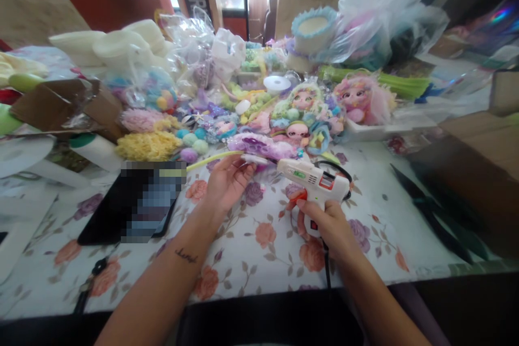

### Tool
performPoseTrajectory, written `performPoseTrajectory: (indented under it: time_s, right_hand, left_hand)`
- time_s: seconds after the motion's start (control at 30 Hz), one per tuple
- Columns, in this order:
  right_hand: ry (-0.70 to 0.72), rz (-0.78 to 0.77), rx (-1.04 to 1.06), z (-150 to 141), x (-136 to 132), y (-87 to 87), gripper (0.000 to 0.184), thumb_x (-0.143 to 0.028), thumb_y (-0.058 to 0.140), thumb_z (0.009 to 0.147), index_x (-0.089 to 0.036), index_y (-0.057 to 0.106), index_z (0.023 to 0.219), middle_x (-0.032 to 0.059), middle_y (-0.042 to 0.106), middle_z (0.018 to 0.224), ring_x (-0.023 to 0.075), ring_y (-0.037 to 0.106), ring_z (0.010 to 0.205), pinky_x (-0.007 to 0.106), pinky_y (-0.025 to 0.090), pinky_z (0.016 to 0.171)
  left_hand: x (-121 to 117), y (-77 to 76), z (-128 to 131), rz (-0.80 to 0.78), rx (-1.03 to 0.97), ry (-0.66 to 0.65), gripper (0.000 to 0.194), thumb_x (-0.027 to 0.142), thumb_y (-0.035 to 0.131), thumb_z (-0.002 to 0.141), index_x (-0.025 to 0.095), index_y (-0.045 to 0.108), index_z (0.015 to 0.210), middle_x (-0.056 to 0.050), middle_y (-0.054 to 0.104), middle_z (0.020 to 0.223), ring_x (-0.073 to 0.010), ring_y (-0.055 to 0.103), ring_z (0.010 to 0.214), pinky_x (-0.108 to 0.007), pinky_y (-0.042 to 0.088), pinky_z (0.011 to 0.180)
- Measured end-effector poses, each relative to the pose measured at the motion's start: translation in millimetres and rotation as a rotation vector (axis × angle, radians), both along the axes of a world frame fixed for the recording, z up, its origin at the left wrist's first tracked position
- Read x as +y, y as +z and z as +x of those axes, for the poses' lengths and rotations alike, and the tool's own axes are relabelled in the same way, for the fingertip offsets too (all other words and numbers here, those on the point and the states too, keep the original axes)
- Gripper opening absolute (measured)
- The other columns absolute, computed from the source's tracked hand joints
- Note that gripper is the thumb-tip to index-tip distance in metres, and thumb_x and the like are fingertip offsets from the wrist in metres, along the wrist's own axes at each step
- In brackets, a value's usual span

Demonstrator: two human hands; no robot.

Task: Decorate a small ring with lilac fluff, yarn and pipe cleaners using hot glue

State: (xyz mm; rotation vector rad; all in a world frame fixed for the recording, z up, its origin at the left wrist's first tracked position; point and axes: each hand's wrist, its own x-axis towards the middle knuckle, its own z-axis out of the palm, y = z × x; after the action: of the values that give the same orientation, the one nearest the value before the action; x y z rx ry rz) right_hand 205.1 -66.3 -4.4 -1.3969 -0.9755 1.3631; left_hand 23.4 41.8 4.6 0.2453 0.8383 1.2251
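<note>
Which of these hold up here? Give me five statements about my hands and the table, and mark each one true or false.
1. The right hand holds a white glue gun. True.
2. The left hand holds a spool of thread. False: it holds a small white piece.
3. The front of the glue gun points toward the left hand. True.
4. The tablecloth is plain blue. False: it is pale with printed flowers.
5. A dark tablet lies left of both hands. True.

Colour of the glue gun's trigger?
The trigger is orange-red; it shows best in the head view.
</note>
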Motion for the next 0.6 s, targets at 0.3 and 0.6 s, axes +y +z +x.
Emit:
performPoseTrajectory:
  time_s: [0.3, 0.6]
  right_hand:
    - [-0.067, -0.014, -0.116, 46, -13, -3.4, 0.031, -0.044, 0.064, 0.084, -0.016, 0.073, 0.093, -0.0016, 0.059, 0.048, 0.0121, 0.049, 0.041, 0.024, 0.036, 0.044]
    - [-0.523, -0.053, -0.918, 174, 16, -9.5, 0.025, -0.041, 0.066, 0.07, -0.019, 0.062, 0.058, 0.0099, 0.065, 0.056, 0.0274, 0.065, 0.065, 0.036, 0.047, 0.061]
  left_hand:
    - [5, 4.8, -5, -0.087, -0.118, 0.072, 0.016, 0.014, 0.045, 0.093, 0.013, 0.057, 0.082, -0.005, 0.061, 0.067, -0.0115, 0.063, 0.061, -0.016, 0.055, 0.056]
    - [2, 4.7, 2, -0.046, -0.01, 0.117, 0.023, 0.009, 0.044, 0.092, 0.014, 0.059, 0.075, -0.006, 0.066, 0.067, -0.0122, 0.064, 0.06, -0.017, 0.057, 0.054]
